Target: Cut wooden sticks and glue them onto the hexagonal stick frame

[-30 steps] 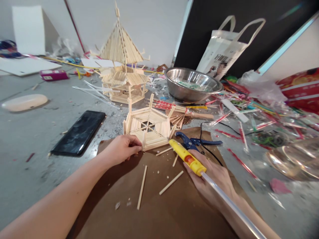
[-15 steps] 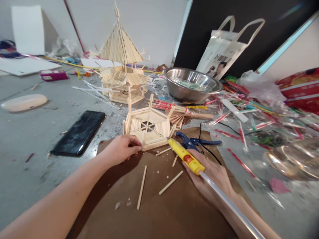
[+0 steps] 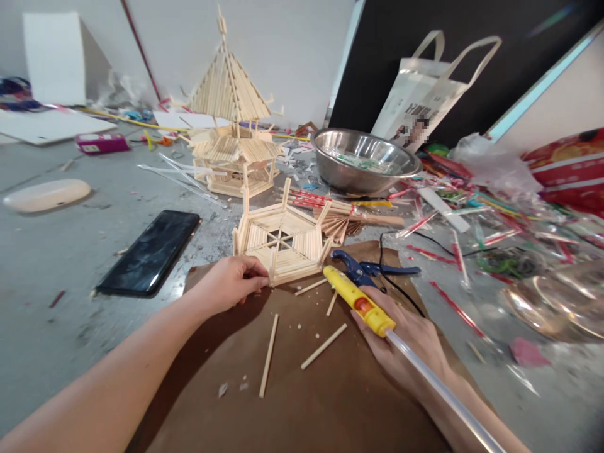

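My left hand [image 3: 243, 280] pinches the near corner of a hexagonal frame of wooden sticks [image 3: 302, 270], by a short upright stick [image 3: 272, 265]. The frame has a spoked, stick-lined floor and several posts slanting up from its corners. My right hand [image 3: 401, 333] is closed around a yellow hot glue gun [image 3: 352, 294], with a clear glue stick [image 3: 438, 387] jutting from its back. The gun's tip points at the frame's right near corner, slightly apart from it. Loose sticks [image 3: 268, 355] lie on the brown mat [image 3: 207, 384] below, and blue-handled cutters [image 3: 363, 270] rest beyond the gun.
A tiered stick pagoda [image 3: 231, 94] stands behind the frame. To its right sits a metal bowl [image 3: 325, 170]; a black phone [image 3: 148, 251] lies at left. Plastic wrappers and scraps [image 3: 453, 251] cover the right side. A black cord [image 3: 406, 292] runs near the glue gun.
My right hand has drawn the glue gun slightly right and down, off the frame's corner. My left hand and the frame have stayed in place.
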A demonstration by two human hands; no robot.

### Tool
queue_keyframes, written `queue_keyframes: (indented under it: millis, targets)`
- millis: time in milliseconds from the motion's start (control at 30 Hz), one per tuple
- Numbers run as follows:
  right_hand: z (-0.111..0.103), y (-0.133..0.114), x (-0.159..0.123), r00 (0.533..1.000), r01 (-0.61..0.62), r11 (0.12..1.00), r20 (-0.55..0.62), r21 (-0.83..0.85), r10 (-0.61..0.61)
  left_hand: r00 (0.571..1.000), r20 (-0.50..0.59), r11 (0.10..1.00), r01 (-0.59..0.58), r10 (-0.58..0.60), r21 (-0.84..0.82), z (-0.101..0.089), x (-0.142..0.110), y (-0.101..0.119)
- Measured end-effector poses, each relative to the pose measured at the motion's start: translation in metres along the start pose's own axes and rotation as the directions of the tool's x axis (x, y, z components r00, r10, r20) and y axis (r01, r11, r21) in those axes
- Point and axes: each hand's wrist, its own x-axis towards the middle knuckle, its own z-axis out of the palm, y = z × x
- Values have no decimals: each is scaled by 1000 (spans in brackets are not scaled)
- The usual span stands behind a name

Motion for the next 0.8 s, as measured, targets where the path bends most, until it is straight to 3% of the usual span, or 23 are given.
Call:
queue_keyframes:
  millis: [600,700,800]
  targets:
    - [-3,4,0,1000,-19,1000,-10,14,19,1000,-3,1000,-8,8,-11,1,1,-2]
    - [-7,10,2,987,-141,985,-62,94,148,1000,-5,1000,-26,26,-2,1,1,-2]
    - [-15,24,11,933,-324,917,-82,231,350,998,-17,998,-55,56,20,2,0,-3]
